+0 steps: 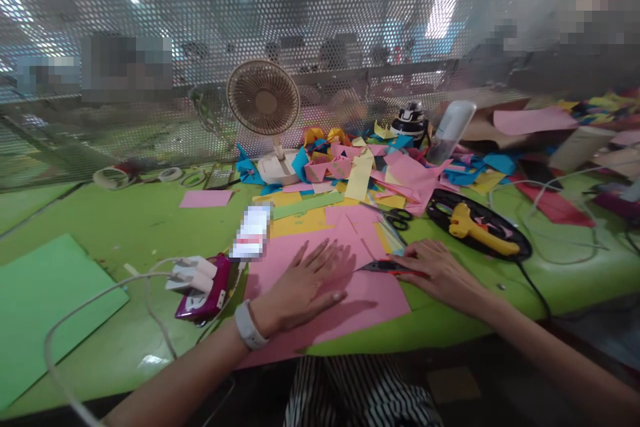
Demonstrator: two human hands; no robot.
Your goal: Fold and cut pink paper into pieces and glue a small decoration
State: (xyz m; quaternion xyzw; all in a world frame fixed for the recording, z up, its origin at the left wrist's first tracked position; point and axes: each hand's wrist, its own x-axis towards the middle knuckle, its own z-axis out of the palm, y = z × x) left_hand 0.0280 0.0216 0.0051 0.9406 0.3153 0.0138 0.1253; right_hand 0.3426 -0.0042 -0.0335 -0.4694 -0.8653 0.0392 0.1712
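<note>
My left hand [315,280] lies flat on a pink paper sheet [280,340], fingers stretched out, with a pale band [251,325] round its wrist. In my right hand [435,267] is a black and red utility knife [380,267], its tip pointing left toward my left hand, low over the pink sheet. The fingers curl round the knife's handle and partly hide it. Just beyond the right hand are black-handled scissors [399,218]. A phone [251,232] with a lit screen lies past my left hand.
A purple power strip [205,307] with white plugs and cables stands left of the pink sheet. Green paper [50,307] lies far left. Behind are a fan [265,100], coloured paper scraps [345,167] and a bottle [410,123]. A yellow glue gun [475,230] rests on a black tray [437,207].
</note>
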